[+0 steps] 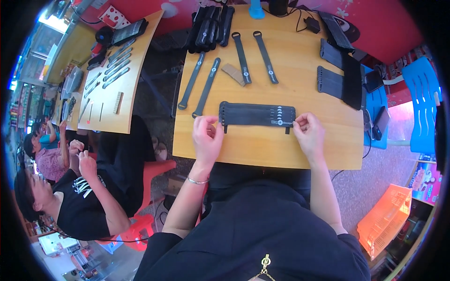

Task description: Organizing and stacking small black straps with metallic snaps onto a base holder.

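Note:
A fanned row of several black straps point(255, 114) with ring ends at the left lies on the wooden table before me. My left hand point(207, 140) pinches its left end, thumb and fingertips together. At the right end, by the white print, my right hand point(309, 136) holds the row's edge between its fingertips. Two short thin black strips poke out below the row, one of them a small black strip point(287, 130) near my right hand. Beyond the row are single straps, among them a black strap point(266, 58), and a brown flat piece point(233, 74).
A pile of black straps point(209, 28) sits at the far left, and bundled straps point(337, 77) lie along the right edge. An orange basket point(385, 220) and a blue chair point(421, 103) stand to the right. Leftward, a person point(84, 196) sits by another table point(112, 105).

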`<state>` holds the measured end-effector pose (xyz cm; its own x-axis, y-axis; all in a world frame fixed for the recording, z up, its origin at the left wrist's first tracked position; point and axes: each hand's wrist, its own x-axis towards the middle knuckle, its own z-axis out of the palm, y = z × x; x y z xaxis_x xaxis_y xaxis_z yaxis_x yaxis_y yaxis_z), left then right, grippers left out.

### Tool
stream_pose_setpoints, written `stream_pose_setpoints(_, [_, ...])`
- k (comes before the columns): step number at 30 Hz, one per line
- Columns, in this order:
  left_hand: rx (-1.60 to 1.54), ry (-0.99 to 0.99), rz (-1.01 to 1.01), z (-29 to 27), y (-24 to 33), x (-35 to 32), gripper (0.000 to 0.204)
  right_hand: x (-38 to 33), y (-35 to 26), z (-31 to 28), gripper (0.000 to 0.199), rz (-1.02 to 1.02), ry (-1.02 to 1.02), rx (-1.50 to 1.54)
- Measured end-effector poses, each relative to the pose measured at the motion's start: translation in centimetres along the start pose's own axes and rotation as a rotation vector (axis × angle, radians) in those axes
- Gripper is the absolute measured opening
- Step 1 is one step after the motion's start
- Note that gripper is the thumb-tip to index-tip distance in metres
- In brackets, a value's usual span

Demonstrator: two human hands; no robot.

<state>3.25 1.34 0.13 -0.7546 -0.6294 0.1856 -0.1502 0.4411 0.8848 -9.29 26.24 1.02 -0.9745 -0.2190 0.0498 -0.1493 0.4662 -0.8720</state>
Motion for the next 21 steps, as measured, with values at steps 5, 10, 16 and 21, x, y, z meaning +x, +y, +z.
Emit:
stream_pose_setpoints(5, [0.448, -0.251, 0.576, 0.4, 4.5, -1.4, 0.046, -1.2, 0.3, -0.2, 0.018, -0.120, 0.042, 0.164])
stream_pose_setpoints(10, [0.566, -0.477, 0.549, 2.5, 4.5, -2.4, 0.066, -3.8, -3.6, 2.1, 0.043, -0.559, -0.264, -0.295])
stream_pose_setpoints(16, [0.773, -0.577, 0.550, 2.7, 3.5, -1.9, 0.077, -5.0, -3.9, 3.5, 0.063, -0.618, -0.339, -0.624])
stream_pose_setpoints(21, [0.785, -0.573, 0.561, 2.5, 3.0, -2.0, 0.081, -5.6, -3.3, 2.5, 0.069, -0.538, -0.287, -0.718])
